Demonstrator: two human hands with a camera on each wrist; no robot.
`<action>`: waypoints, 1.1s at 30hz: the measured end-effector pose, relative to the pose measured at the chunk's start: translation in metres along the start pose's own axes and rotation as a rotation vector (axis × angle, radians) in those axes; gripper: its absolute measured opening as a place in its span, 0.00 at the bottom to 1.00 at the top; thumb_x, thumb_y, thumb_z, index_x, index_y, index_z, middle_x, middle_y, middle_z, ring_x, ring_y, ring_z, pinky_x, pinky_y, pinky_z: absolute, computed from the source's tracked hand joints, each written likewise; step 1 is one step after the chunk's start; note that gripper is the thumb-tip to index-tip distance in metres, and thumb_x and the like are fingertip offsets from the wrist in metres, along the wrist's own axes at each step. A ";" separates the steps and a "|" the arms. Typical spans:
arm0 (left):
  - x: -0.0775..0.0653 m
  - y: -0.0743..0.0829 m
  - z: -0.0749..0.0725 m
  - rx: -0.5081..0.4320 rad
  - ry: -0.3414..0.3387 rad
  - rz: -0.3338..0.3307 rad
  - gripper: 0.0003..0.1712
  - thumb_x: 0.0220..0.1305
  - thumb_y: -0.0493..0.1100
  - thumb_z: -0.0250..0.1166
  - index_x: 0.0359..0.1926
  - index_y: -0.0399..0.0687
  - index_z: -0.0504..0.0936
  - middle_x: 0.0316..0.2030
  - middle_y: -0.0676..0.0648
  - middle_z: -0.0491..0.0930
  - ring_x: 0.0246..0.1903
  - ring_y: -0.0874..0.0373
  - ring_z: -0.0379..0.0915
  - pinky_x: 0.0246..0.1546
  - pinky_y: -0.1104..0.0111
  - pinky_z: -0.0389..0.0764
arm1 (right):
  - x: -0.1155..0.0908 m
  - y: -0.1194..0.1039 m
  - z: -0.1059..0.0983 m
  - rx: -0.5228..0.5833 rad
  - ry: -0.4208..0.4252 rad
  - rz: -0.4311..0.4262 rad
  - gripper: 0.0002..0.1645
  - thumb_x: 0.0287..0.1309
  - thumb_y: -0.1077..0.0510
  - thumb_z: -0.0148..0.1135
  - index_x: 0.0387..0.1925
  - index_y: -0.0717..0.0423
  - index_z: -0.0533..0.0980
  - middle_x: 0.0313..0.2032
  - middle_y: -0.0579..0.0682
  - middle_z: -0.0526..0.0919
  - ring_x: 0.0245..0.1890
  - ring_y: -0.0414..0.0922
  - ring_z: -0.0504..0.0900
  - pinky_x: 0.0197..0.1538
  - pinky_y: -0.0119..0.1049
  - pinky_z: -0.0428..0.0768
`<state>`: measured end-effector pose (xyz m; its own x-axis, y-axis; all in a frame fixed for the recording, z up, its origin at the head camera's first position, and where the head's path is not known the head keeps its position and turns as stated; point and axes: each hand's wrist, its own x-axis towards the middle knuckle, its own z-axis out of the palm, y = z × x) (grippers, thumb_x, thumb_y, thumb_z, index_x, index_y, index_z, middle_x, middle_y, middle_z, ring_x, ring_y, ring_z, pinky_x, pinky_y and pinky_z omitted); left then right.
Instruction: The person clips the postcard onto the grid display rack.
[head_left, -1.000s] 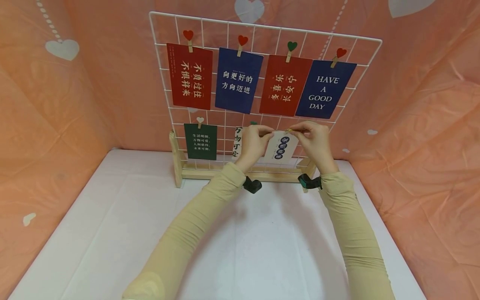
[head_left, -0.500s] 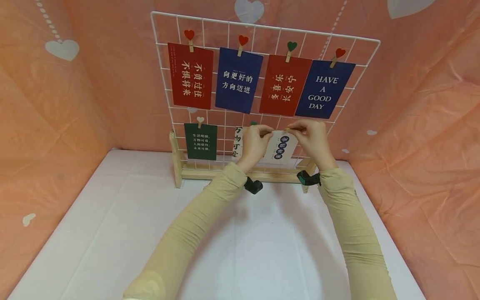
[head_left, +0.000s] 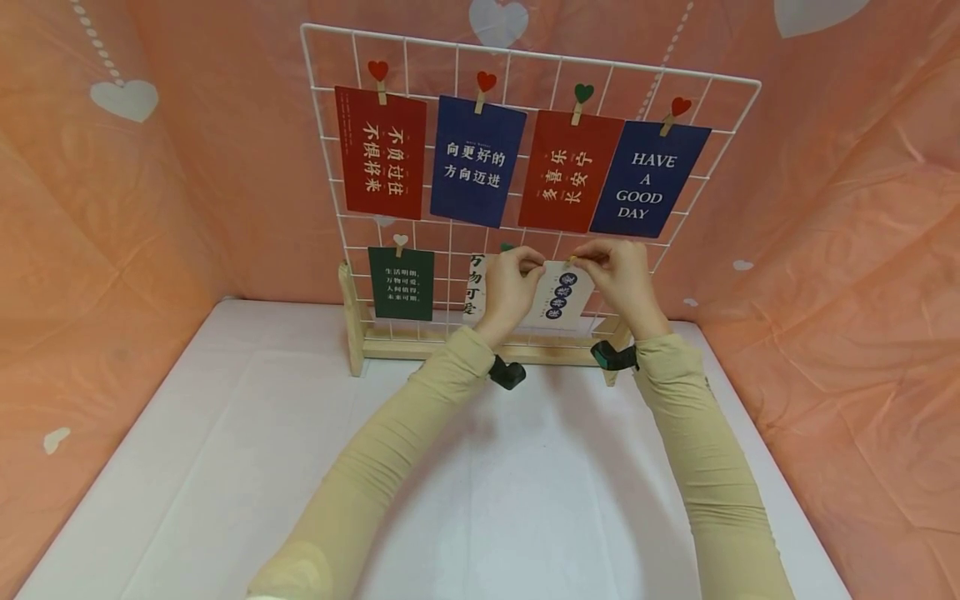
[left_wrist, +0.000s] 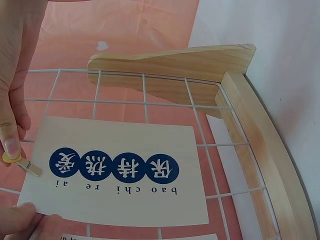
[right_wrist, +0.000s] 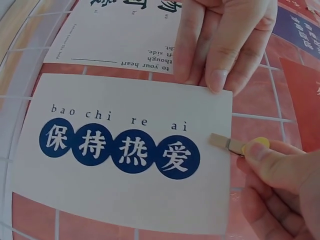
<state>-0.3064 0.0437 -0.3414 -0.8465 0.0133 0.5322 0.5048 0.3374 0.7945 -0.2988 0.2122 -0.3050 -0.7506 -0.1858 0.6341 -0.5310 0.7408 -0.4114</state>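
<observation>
A white card (head_left: 561,302) with blue circles and white characters lies against the lower right of the white wire grid (right_wrist: 272,85). My left hand (head_left: 517,287) pinches its upper left corner between thumb and fingers. My right hand (head_left: 621,271) pinches a small wooden clothespin (right_wrist: 227,143) by its yellow end. In the right wrist view the clothespin's tip overlaps the card's top edge, near its middle. Behind my left hand hangs another white card (head_left: 475,287) with black characters, partly covered.
Red and blue cards, among them a blue card (head_left: 651,179), hang along the grid's upper row on heart-topped clothespins. A dark green card (head_left: 402,283) hangs at lower left. The grid stands in a wooden base (head_left: 480,350) on a white table (head_left: 225,450), with pink cloth (head_left: 247,167) around it.
My right hand has shifted slightly left with the clothespin at the card's top edge. The left hand stays almost still, holding the corner.
</observation>
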 end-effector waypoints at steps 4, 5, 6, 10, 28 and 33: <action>0.000 0.001 0.000 -0.011 -0.015 -0.008 0.04 0.62 0.33 0.65 0.37 0.39 0.84 0.33 0.45 0.84 0.35 0.58 0.80 0.38 0.72 0.79 | -0.001 0.000 0.001 0.011 0.003 0.027 0.07 0.57 0.65 0.66 0.38 0.64 0.84 0.34 0.56 0.86 0.33 0.47 0.84 0.36 0.32 0.80; 0.000 0.001 -0.001 -0.012 -0.016 -0.008 0.04 0.62 0.33 0.65 0.38 0.38 0.84 0.33 0.45 0.84 0.35 0.58 0.80 0.38 0.72 0.79 | -0.001 -0.001 0.001 0.011 0.004 0.031 0.08 0.57 0.65 0.66 0.39 0.64 0.84 0.35 0.56 0.86 0.33 0.47 0.84 0.36 0.33 0.81; 0.000 0.002 -0.001 -0.011 -0.019 -0.010 0.04 0.62 0.33 0.65 0.38 0.38 0.84 0.33 0.45 0.84 0.35 0.58 0.80 0.38 0.72 0.79 | -0.001 -0.001 0.002 0.012 0.005 0.033 0.09 0.58 0.65 0.65 0.40 0.65 0.83 0.35 0.57 0.86 0.33 0.48 0.84 0.37 0.33 0.81; 0.000 0.001 0.000 -0.006 -0.029 -0.012 0.05 0.62 0.32 0.64 0.39 0.38 0.84 0.34 0.45 0.84 0.35 0.58 0.81 0.38 0.72 0.79 | -0.003 -0.002 0.002 0.019 0.013 0.030 0.10 0.59 0.67 0.63 0.43 0.66 0.82 0.38 0.58 0.85 0.35 0.49 0.84 0.39 0.39 0.82; -0.001 -0.003 -0.004 -0.081 -0.079 -0.041 0.08 0.61 0.29 0.63 0.42 0.37 0.83 0.39 0.43 0.84 0.39 0.56 0.81 0.40 0.75 0.79 | -0.021 0.010 0.012 0.071 0.137 -0.065 0.15 0.63 0.68 0.57 0.49 0.59 0.81 0.44 0.55 0.84 0.27 0.45 0.80 0.31 0.23 0.74; 0.000 -0.003 -0.007 -0.093 -0.113 -0.032 0.09 0.61 0.29 0.63 0.43 0.36 0.83 0.38 0.42 0.84 0.38 0.55 0.81 0.40 0.74 0.80 | -0.031 0.014 0.017 0.096 0.211 -0.112 0.16 0.61 0.70 0.58 0.50 0.60 0.81 0.51 0.53 0.82 0.41 0.50 0.84 0.46 0.33 0.80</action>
<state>-0.3065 0.0360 -0.3418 -0.8733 0.1115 0.4742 0.4865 0.2510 0.8369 -0.2901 0.2171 -0.3415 -0.5919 -0.1172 0.7975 -0.6488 0.6563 -0.3851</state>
